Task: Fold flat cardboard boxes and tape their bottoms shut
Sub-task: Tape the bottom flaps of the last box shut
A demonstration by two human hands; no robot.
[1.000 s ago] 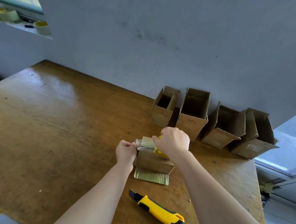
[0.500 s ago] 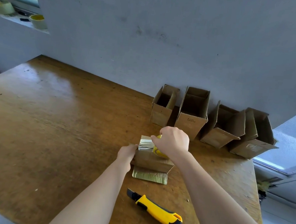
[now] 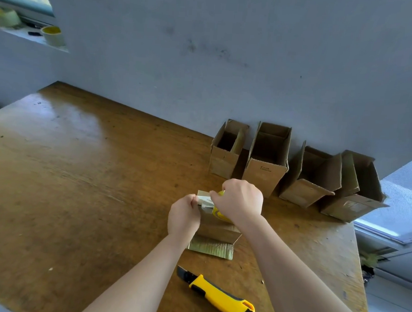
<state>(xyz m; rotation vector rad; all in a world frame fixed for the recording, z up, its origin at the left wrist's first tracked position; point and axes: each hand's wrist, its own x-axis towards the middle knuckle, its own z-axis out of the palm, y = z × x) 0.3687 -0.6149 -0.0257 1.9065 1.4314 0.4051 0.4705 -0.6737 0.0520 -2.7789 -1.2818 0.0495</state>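
On the brown wooden worktop (image 3: 83, 177), the left hand (image 3: 184, 217) has its fingers curled, pinching the end of a strip of clear tape (image 3: 204, 200) at the top of a small brown cardboard box (image 3: 216, 230) near the front edge. The right hand (image 3: 240, 201) is curled round a yellow roll of tape (image 3: 218, 214) on that box. A yellow-and-black utility knife (image 3: 220, 299) lies nearer the person. Four open brown cardboard boxes (image 3: 270, 159) stand along the wall.
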